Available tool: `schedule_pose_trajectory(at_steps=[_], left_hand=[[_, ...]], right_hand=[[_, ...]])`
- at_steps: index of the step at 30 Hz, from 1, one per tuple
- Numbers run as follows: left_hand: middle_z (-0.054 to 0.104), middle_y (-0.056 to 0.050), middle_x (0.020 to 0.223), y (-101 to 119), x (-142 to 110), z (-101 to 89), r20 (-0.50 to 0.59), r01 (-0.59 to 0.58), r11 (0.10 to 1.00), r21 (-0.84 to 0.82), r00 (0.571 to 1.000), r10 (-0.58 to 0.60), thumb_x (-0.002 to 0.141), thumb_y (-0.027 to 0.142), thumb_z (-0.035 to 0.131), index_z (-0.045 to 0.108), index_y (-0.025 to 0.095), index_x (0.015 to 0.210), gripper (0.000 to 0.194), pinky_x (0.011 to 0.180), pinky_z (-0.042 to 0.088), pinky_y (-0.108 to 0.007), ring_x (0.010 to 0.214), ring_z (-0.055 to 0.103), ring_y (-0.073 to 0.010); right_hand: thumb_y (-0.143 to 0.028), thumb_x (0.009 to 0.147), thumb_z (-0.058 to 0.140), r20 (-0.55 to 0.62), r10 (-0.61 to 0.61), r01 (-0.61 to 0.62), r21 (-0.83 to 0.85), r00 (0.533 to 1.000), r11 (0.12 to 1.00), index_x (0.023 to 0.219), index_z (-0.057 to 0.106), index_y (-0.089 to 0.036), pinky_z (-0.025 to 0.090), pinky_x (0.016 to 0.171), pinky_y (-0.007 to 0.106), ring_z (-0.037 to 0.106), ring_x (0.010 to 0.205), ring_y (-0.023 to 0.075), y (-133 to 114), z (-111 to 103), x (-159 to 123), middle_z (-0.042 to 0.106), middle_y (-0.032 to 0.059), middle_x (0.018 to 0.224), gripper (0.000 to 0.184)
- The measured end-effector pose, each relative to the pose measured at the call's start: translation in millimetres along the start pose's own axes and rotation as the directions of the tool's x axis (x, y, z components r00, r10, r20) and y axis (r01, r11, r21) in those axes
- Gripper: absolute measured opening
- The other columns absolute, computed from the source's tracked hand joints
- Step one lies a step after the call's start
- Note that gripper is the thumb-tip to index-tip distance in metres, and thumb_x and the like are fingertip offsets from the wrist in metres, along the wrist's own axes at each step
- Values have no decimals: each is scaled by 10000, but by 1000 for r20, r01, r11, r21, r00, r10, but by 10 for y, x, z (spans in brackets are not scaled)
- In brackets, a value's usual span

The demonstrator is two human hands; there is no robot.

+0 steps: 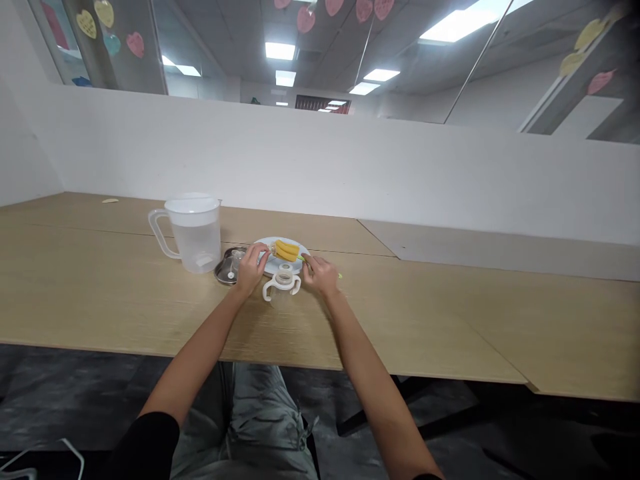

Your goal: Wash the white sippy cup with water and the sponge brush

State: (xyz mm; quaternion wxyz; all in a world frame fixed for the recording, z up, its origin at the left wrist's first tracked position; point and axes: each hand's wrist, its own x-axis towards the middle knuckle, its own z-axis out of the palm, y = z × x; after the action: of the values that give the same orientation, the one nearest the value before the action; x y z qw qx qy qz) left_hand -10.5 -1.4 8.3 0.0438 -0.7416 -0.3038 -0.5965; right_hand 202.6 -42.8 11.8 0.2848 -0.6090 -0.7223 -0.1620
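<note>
On the tabletop [425, 320], a clear jug [200, 233] stands left of a white plate [300, 246], with a handled bottle [283, 280] just before the plate. Over the plate is a yellow sponge brush [287, 251], its green handle [302, 259] clamped in the grip of the right hand [320, 273]. It should be light, soft-headed, best taken by the likely stiff handle. The grip of the left hand [251, 268] pinches a small clear piece [272, 249] at the brush's tip.

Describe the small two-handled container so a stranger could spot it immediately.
Start at the light-brown wooden table, then find the round white plate. Just on its near side sits the small white-collared container; two curved handles set it apart from the big translucent plastic jug, which shows one.
</note>
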Motion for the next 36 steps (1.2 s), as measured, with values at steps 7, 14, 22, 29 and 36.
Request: schedule_pose_trajectory(at_steps=[7, 14, 22, 29, 36], left_hand=[[648, -64, 888, -34, 19, -27, -120, 214, 977, 13, 970, -211, 953, 389, 417, 580, 181, 946, 264, 797, 451, -293, 841, 605, -171], [577, -6, 669, -231, 28, -356, -168, 443, 869, 221, 895, -414, 913, 339, 456, 591, 181, 941, 209, 757, 410, -290, 700, 575, -172], [672, -44, 757, -232, 9, -404, 108, 482, 677, 557, 766, -634, 827, 316, 549, 617, 200, 889, 148, 853, 365, -373, 872, 624, -244], [701, -72, 869, -300, -55, -337, 202, 424, 657, 623, 725, -659, 806, 371, 577, 621, 215, 925, 201, 906, 343, -426, 976, 611, -287], [712, -79, 920, -277, -45, -360, 205, 446, 630, 636, 690, -695, 813, 377, 567, 612, 209, 950, 222, 908, 334, -436, 967, 614, -288]], right_hand=[[-297, 883, 398, -341, -24, 62, 100, 940, 993, 1018, 696, -154, 402, 641, 248, 575, 640, 148, 73, 64, -7, 658, 64, 675, 357], [-273, 867, 434, -495, -22, 87, 107, 869, 990, 936, 706, -164, 370, 590, 236, 538, 583, 134, 124, 139, -6, 594, 27, 581, 301], [-291, 859, 414, -458, 52, 10, 133, 888, 991, 918, 705, -151, 362, 591, 246, 537, 596, 143, 153, 165, -12, 604, 41, 594, 329], [-308, 854, 397, -412, 83, -26, 141, 907, 990, 929, 698, -143, 363, 605, 253, 535, 603, 147, 151, 170, -11, 610, 51, 609, 351], [-311, 851, 398, -428, 82, -28, 130, 900, 991, 910, 699, -144, 353, 586, 246, 524, 578, 138, 165, 194, -12, 603, 41, 589, 349]])
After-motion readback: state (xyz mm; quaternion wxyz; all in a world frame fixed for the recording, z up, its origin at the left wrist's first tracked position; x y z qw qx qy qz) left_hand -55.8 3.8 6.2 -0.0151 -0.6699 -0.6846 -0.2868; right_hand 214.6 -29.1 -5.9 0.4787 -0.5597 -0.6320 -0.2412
